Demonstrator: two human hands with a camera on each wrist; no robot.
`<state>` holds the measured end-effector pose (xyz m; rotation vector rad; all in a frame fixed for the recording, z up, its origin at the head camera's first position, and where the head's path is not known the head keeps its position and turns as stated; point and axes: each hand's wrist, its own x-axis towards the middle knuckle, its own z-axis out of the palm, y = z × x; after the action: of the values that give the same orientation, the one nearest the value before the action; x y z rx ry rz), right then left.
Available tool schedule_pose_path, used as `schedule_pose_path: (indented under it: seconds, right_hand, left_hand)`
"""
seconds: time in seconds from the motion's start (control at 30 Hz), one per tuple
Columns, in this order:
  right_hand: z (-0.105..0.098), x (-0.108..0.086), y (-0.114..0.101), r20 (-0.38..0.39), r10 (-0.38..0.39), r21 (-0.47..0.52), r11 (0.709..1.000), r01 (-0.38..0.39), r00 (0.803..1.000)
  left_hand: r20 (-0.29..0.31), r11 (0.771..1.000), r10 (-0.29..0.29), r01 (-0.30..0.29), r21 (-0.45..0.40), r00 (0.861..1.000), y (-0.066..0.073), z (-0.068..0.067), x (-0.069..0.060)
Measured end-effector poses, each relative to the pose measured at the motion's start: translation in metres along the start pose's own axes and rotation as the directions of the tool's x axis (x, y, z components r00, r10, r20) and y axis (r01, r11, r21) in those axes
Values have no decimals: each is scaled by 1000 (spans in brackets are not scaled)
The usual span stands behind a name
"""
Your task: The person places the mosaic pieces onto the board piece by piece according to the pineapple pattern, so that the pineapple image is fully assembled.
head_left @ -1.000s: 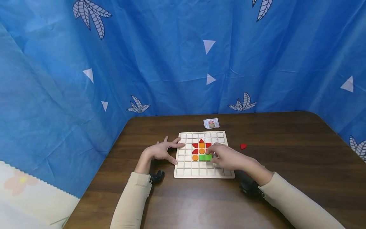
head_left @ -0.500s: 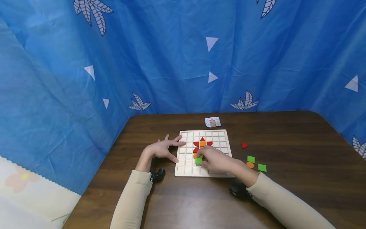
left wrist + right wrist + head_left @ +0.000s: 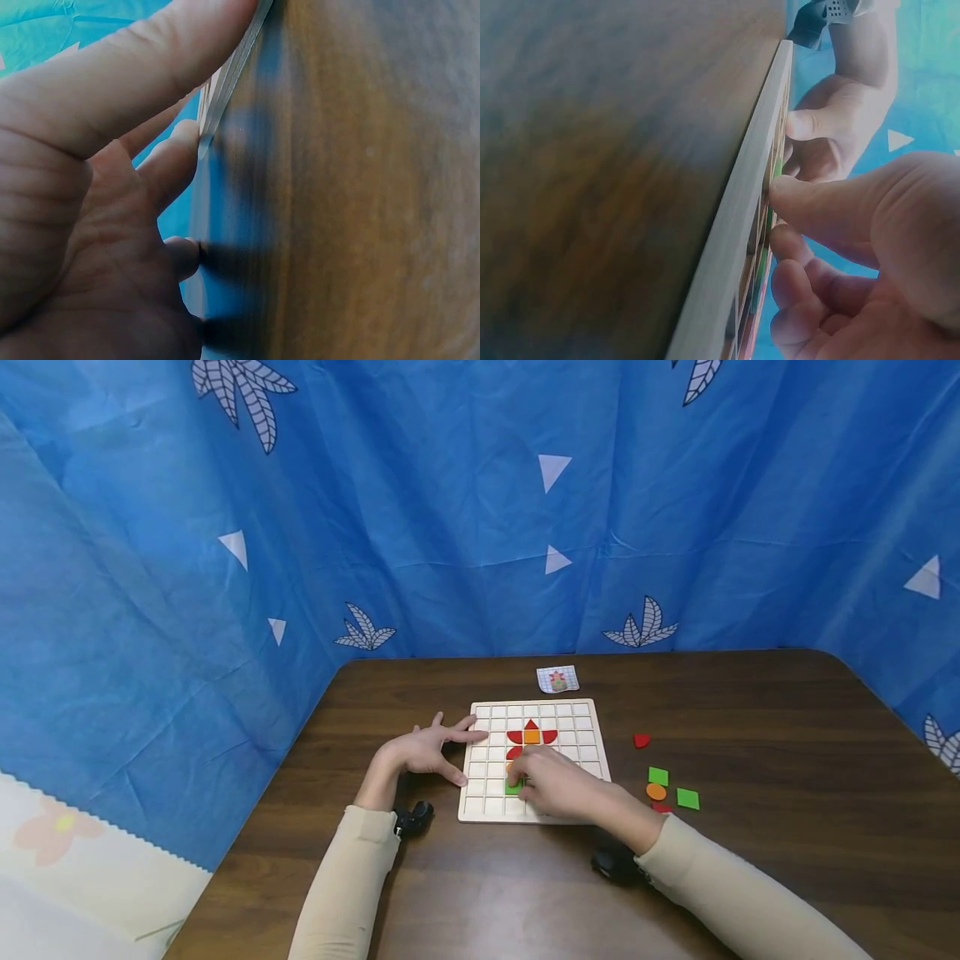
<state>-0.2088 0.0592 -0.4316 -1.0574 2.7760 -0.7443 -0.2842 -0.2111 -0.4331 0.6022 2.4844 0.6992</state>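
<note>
A pale wooden grid board (image 3: 487,810) lies on the table. On it are a red triangle, an orange square (image 3: 532,737) and red petal-shaped tiles (image 3: 550,737); an orange piece shows partly beside my fingers. My right hand (image 3: 558,783) pinches a green square tile (image 3: 513,789) down at a cell in the board's lower left part, thumb and index finger at its edges. That hand covers the cells to the right. My left hand (image 3: 427,752) has its fingers spread, with fingertips and thumb resting on the board's left edge. In the right wrist view the board (image 3: 739,195) appears edge-on.
Right of the board lie loose tiles: a red petal (image 3: 641,741), green squares (image 3: 687,798), an orange circle (image 3: 656,792) and a red piece partly behind the right sleeve. A printed pattern card (image 3: 558,680) lies behind the board. A blue curtain (image 3: 465,527) hangs beyond the table.
My right hand has moved left and toward the board's near side with a green square tile, bringing it down to a cell. The left hand has stayed at the board's edge.
</note>
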Motion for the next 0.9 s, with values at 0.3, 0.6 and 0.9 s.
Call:
schedule_pose_path:
  seconds: [0.3,0.6,0.9]
  right_hand:
    - [-4,-12,9,13,-9,24,1000,8,1000]
    - [-19,-34,24,10,57,31,998,-57,998]
    - [-36,-60,42,-26,107,18,994,-107,994]
  left_hand:
    - [-8,1000,11,-11,6,1000,2,3,1]
    - [-9,1000,6,-6,9,1000,-1,2,2]
    - [-8,1000,8,-8,1,1000,-2,0,2]
